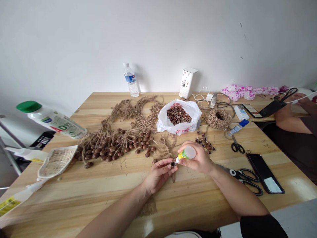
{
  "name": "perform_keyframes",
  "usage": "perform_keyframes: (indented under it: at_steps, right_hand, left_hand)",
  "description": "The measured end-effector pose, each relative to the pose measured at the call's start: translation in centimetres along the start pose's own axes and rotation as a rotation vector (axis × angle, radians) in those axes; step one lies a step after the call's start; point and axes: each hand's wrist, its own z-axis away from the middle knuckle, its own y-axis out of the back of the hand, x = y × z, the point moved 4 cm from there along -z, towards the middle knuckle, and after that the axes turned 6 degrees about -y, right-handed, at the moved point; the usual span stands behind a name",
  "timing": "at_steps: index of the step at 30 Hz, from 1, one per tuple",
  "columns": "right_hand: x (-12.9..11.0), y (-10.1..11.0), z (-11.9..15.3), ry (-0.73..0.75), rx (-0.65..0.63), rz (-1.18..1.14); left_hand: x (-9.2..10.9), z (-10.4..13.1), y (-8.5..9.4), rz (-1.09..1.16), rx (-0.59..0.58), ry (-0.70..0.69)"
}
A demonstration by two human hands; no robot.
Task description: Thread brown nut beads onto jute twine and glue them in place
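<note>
Between the fingertips of my left hand [158, 175] is a small hollow nut shell [173, 163], its dark open side facing up. My right hand [198, 160] grips a glue bottle [183, 154] with a yellow-green label, tipped so its nozzle meets the shell or hovers just over it; I cannot tell which. Behind my hands a white plastic bag [162, 124] holds many brown shell pieces [179, 115]. Loose shell pieces [205, 142] lie right of it. Left of my hands is a heap of brown nuts [111, 150] attached to twine cords [106, 132].
A twine roll [218, 119], small scissors [237, 147], large scissors [247, 178] and a phone [266, 173] lie to the right. A green-capped bottle [54, 120] and a woven tray [58, 160] stand left. Another person's arm [289, 115] rests at far right.
</note>
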Motion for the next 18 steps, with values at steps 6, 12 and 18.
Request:
perform_keyframes:
  at_steps: [6,12,18]
  right_hand:
    - [1.0,0.0,0.3,-0.112,-0.047,-0.081]
    - [1.2,5.6,0.0,-0.243,0.123,-0.609]
    - [4.2,13.4,3.6,-0.293,0.521,-0.651]
  left_hand:
    - [-0.1,-0.1,0.3,0.025,0.005,-0.005]
    - [0.1,0.8,-0.5,-0.017,-0.161,0.075]
    - [-0.8,2.7,-2.0,-0.153,-0.466,0.332]
